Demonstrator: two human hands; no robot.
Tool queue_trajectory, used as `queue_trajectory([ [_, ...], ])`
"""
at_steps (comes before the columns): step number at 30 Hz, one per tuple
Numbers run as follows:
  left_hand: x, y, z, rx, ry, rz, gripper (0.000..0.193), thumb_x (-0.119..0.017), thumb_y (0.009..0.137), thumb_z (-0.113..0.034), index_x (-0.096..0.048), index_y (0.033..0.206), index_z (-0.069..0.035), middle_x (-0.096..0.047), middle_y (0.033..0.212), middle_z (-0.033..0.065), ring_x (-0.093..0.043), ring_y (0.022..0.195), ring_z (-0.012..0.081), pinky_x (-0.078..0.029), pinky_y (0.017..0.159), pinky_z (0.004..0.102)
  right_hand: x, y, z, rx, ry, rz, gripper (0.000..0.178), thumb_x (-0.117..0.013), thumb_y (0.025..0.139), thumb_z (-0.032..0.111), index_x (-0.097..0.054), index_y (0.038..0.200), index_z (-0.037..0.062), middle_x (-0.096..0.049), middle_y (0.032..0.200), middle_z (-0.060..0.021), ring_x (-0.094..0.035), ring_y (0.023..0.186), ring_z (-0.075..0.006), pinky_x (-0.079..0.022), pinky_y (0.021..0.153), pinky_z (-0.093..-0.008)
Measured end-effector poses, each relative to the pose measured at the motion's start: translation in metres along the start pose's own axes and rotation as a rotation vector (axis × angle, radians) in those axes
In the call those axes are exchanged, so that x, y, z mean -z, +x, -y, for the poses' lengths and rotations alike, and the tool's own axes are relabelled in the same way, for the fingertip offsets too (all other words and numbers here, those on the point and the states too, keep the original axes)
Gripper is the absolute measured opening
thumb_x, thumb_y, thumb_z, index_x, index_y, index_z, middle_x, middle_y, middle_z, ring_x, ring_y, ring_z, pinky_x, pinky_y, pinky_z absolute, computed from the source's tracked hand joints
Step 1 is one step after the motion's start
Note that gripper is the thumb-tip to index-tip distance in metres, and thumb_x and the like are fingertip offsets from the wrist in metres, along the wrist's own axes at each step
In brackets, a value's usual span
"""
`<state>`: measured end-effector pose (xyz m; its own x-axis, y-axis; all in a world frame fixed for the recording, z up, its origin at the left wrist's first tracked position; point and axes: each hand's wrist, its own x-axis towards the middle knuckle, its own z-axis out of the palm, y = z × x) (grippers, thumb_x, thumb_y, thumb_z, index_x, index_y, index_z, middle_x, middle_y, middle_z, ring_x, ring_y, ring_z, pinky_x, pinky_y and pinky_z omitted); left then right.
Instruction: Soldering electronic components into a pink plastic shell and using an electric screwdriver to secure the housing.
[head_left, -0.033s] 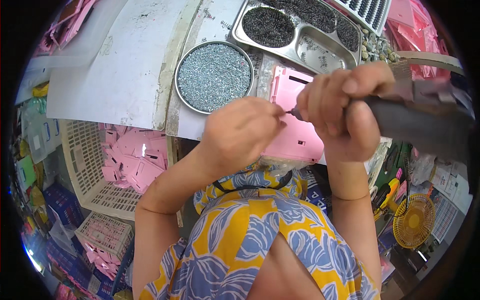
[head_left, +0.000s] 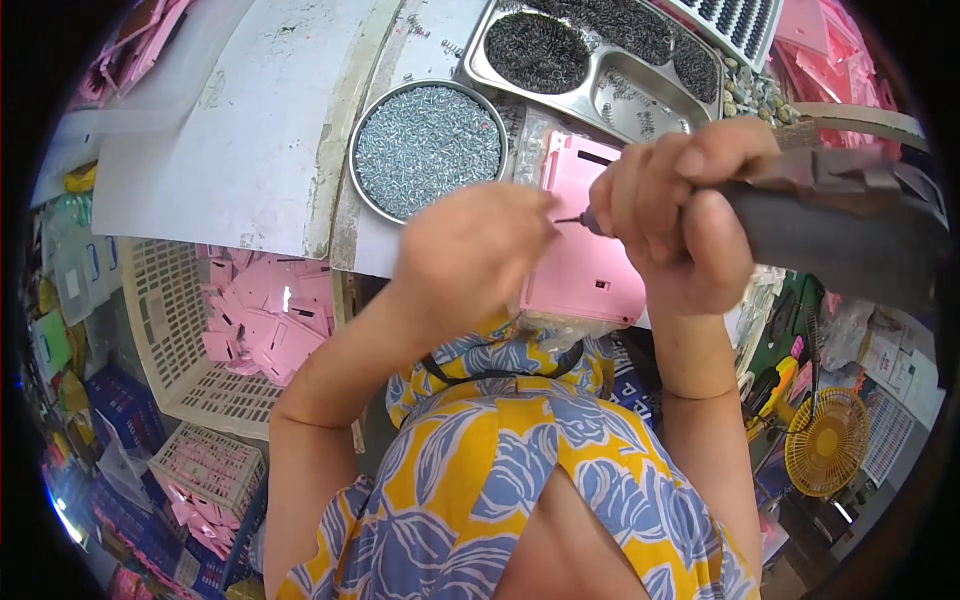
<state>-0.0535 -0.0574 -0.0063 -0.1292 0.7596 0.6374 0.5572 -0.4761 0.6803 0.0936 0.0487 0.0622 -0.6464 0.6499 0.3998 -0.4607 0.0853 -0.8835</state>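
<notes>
Right at mid-frame, your left hand (head_left: 475, 250) pinches a small screw at the bit tip while your right hand (head_left: 680, 215) clenches the grey power screwdriver (head_left: 830, 225). Beneath them lies the pink plastic panel (head_left: 585, 270); beyond, upper centre, sits a round tray of screws (head_left: 428, 148).

Head-worn fisheye view, looking steeply down the person's front onto a workbench.

The single camera sits on the head and faces down and slightly forward, so the chest in a yellow and blue floral garment (head_left: 520, 480) fills the lower middle and both forearms rise from the lower edge. The left hand (head_left: 470, 250) and right hand (head_left: 680, 210) meet very near the lens, at picture centre, large and close. The white bench top (head_left: 230, 130) occupies the upper part. Straight edges bend toward the dark round rim; a crate (head_left: 170, 320) lies low at left.
</notes>
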Motion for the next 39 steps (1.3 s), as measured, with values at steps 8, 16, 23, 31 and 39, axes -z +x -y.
queue_trajectory([
  [8,0.017,-0.013,0.014,0.33,0.035,0.075,0.017,-0.075,0.085,-0.009,-0.06,0.078,-0.006,-0.06,0.071,0.0073,-0.058,0.06,0.0264,-0.041,0.056,0.0369,0.009,0.001,-0.028,-0.016,-0.199,-0.014,0.019,-0.066,0.094,0.011,-0.051,0.102,0.0036,-0.052,0.064,-0.0033,-0.048,0.051,-0.0106,-0.042,0.049,-0.0289],
  [16,0.009,-0.013,0.019,0.139,0.164,0.087,0.014,-0.075,0.082,-0.015,-0.062,0.081,-0.012,-0.061,0.074,0.0021,-0.058,0.074,0.0227,-0.037,0.076,0.0384,0.005,-0.001,-0.043,0.042,-0.442,0.143,0.023,-0.065,0.098,0.015,-0.045,0.097,0.0051,-0.047,0.058,-0.0034,-0.042,0.046,-0.0113,-0.038,0.046,-0.0297],
  [23,-0.001,-0.013,0.01,0.131,0.193,0.118,0.015,-0.078,0.078,-0.01,-0.071,0.091,-0.012,-0.069,0.084,0.0,-0.062,0.081,0.0207,-0.034,0.081,0.038,-0.003,0.01,-0.016,0.08,0.151,0.057,0.027,-0.068,0.093,0.012,-0.051,0.11,0.0003,-0.053,0.065,-0.0036,-0.047,0.049,-0.0109,-0.044,0.049,-0.0284],
  [31,-0.003,-0.017,0.002,0.116,0.202,0.181,0.026,-0.08,0.075,-0.011,-0.072,0.099,-0.012,-0.071,0.093,0.0015,-0.063,0.085,0.0205,-0.034,0.082,0.0369,-0.008,-0.002,0.003,0.032,0.06,0.109,0.025,-0.062,0.099,0.024,-0.046,0.108,0.0072,-0.047,0.06,-0.0003,-0.045,0.049,-0.0126,-0.043,0.05,-0.0325],
  [39,0.046,-0.016,0.013,0.235,0.058,0.072,0.053,-0.064,0.073,0.0,-0.062,0.126,-0.005,-0.067,0.119,0.0084,-0.06,0.106,0.0243,-0.043,0.095,0.0368,-0.029,-0.05,0.001,-0.13,0.133,0.021,0.028,-0.07,0.094,0.019,-0.045,0.101,0.0072,-0.049,0.06,-0.0022,-0.047,0.049,-0.0136,-0.043,0.049,-0.033],
])
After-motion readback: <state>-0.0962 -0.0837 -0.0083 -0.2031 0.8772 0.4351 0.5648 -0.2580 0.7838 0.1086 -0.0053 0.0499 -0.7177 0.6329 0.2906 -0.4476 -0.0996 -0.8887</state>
